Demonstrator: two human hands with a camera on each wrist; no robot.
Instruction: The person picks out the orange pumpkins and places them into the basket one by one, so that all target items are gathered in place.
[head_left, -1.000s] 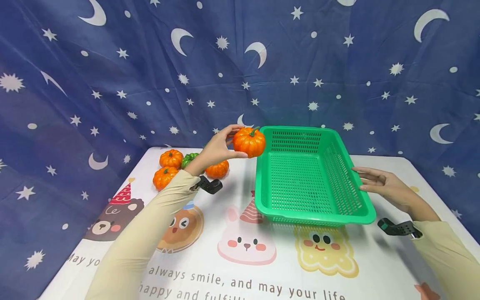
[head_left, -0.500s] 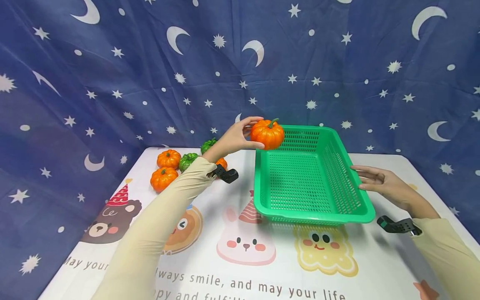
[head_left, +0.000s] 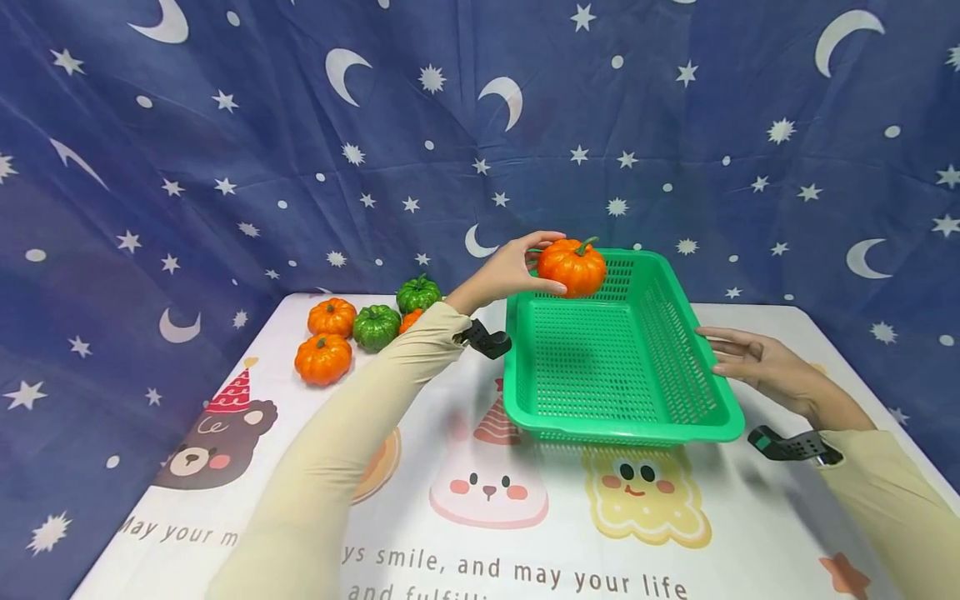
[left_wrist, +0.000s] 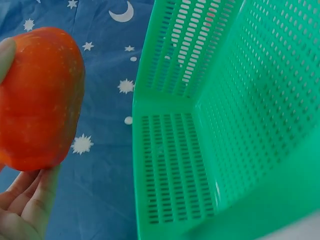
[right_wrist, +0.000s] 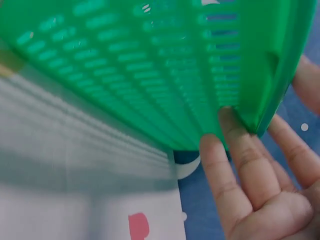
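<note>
An orange toy pumpkin (head_left: 572, 268) with a green stem hangs in the air over the back left part of the green plastic basket (head_left: 622, 432). My left hand (head_left: 517, 271) grips it from the left side, thumb below and fingers behind. In the left wrist view the pumpkin (left_wrist: 42, 100) is beside the basket wall (left_wrist: 175, 165). At the basket's right rim is my right hand (head_left: 765, 371). The right wrist view has its fingers (right_wrist: 245, 160) against the slotted outer wall, with the rim between them and another part of the hand.
Left on the table are orange pumpkins (head_left: 324, 359) and green pumpkins (head_left: 377, 327), one orange partly behind the left sleeve (head_left: 375, 417). A white printed cloth (head_left: 450, 467) covers the table. A blue star-and-moon curtain (head_left: 420, 150) hangs behind.
My left hand has carried the orange pumpkin rightward, from beside the basket's left rim to above its back left part. My right hand stays at the right rim.
</note>
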